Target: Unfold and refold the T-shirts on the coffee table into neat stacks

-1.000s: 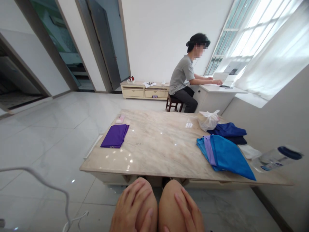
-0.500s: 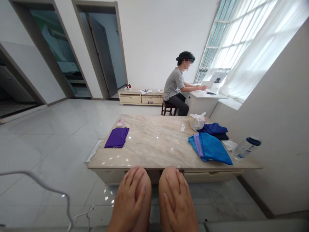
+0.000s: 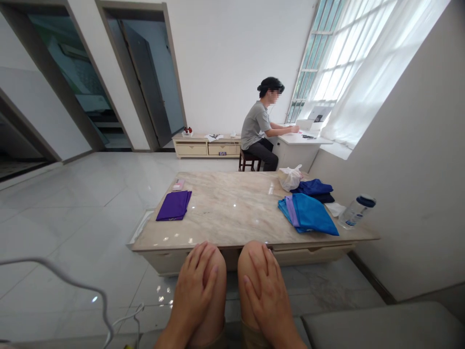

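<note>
My left hand [image 3: 194,288] lies flat on my left knee, fingers stretched out and holding nothing. On the right knee rests my right hand [image 3: 268,295], its fingers spread and nothing in them. Just beyond the knees stands a low marble-topped table [image 3: 225,213]. A folded purple cloth [image 3: 174,205] lies at its left side, with a small pink item [image 3: 178,184] behind it. To the right is a folded blue cloth [image 3: 314,214] with a lilac strip [image 3: 292,211]. Dark blue cloth [image 3: 313,187], a white plastic bag [image 3: 290,178] and a clear bottle [image 3: 356,213] are near it.
A person [image 3: 257,123] in a grey shirt sits on a stool at a white desk [image 3: 301,148] by the window. A low cabinet [image 3: 203,148] stands along the back wall. A white cable [image 3: 72,281] curves at the lower left. Grey sofa seating [image 3: 381,325] is at the lower right.
The camera view has shifted slightly, so the table and its items appear a little further left and higher. Both hands stay on the knees. The seated person's hands have moved slightly over the desk.
</note>
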Tool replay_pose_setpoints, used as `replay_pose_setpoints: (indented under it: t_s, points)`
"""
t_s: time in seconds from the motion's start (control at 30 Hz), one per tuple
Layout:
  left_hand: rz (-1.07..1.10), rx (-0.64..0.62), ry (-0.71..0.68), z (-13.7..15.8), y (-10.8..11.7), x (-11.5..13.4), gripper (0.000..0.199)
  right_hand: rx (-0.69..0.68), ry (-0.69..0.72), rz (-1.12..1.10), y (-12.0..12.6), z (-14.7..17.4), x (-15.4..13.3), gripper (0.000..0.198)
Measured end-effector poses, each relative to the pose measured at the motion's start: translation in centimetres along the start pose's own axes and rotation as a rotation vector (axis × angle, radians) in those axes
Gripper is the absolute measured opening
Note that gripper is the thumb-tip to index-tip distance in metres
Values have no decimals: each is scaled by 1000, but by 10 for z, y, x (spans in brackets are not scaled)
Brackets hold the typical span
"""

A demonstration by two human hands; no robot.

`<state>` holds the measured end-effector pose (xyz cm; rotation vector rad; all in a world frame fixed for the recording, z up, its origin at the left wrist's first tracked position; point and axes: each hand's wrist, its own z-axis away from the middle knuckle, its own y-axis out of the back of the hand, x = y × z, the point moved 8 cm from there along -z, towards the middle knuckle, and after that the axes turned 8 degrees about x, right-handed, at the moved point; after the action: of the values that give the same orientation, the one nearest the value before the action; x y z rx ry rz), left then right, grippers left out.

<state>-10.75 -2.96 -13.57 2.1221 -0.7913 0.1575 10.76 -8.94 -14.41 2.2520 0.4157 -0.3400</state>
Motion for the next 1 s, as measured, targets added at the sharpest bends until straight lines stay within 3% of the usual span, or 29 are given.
replay_pose_setpoints:
  t_s: [0.37, 0.5, 0.63, 0.8, 0.9, 1.0]
  points:
    - [17, -30, 22, -2, 1, 3, 45, -56, -47, -6, -4, -2, 4, 56]
    - [27, -31, 41, -2, 0, 5, 45, -261, -30, 15, -14, -37, 6, 53]
    - [4, -40, 42, -1, 1, 7, 47, -566, -23, -38, -41, -111, -10, 42]
    - [-38, -38, 23, 2, 7, 4, 50, -549, 91, -102, -86, -210, -69, 45]
    - [-48, -29, 7, 5, 11, -2, 52, -606, 165, -41, -125, -228, -93, 44]
    - [-38, -40, 19, 8, 16, -8, 53, -715, 234, 55, -154, -220, -90, 42]
